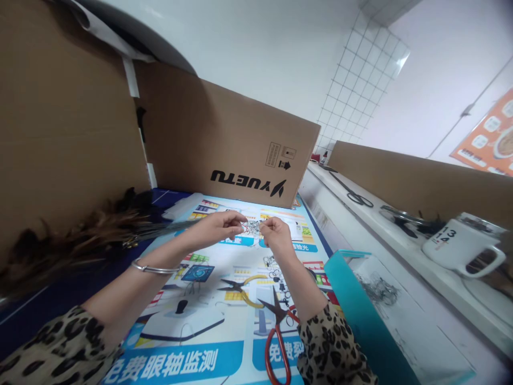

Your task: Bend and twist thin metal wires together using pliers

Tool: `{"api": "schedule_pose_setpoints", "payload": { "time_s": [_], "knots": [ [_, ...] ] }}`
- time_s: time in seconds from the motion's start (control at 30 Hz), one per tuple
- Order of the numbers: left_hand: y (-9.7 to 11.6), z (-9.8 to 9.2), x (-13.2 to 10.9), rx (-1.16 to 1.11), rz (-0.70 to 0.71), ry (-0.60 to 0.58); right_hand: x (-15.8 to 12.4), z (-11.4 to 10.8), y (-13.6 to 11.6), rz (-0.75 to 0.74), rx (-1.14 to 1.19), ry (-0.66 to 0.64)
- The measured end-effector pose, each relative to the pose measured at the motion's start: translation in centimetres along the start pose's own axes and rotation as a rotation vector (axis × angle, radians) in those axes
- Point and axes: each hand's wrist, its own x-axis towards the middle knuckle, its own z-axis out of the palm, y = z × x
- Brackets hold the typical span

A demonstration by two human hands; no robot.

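Note:
My left hand (pixel 225 226) and my right hand (pixel 276 235) are raised close together over the poster-covered table. A small tangle of silvery wire (pixel 252 228) lies between their fingertips; its exact kind is too small to make out. Thumb and forefinger of my right hand pinch its right side. The fingers of my left hand close at its left side. Below the hands lie yellow-handled pliers (pixel 245 291), jaws to the left, and red-handled scissors (pixel 278 331) with open blades. Small black and silver wire pieces (pixel 276 272) are scattered near my right wrist.
A teal box (pixel 356 315) at the right holds a heap of wire pieces (pixel 380 289). On the white ledge are a mug (pixel 460 248) and black scissors (pixel 358 199). Brown feathers (pixel 92 230) lie at the left. A cardboard box (pixel 232 139) stands behind.

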Motion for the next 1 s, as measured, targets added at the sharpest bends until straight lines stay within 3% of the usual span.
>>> {"api": "schedule_pose_setpoints", "payload": {
  "time_s": [0.23,0.47,0.83,1.0],
  "knots": [
    [-0.5,0.7,-1.1,-0.007,0.042,0.046,-0.2,0.3,0.0,-0.024,0.027,0.059],
    [0.3,1.7,-2.5,0.269,0.163,0.311,-0.2,0.0,-0.1,-0.078,0.074,0.038],
    [-0.1,3.4,-5.0,0.401,0.269,0.43,-0.5,-0.1,-0.8,-0.064,0.077,-0.034],
    [-0.1,4.5,-5.7,0.407,0.222,0.52,-0.5,0.3,-0.7,-0.03,0.073,-0.048]
  ]
}}
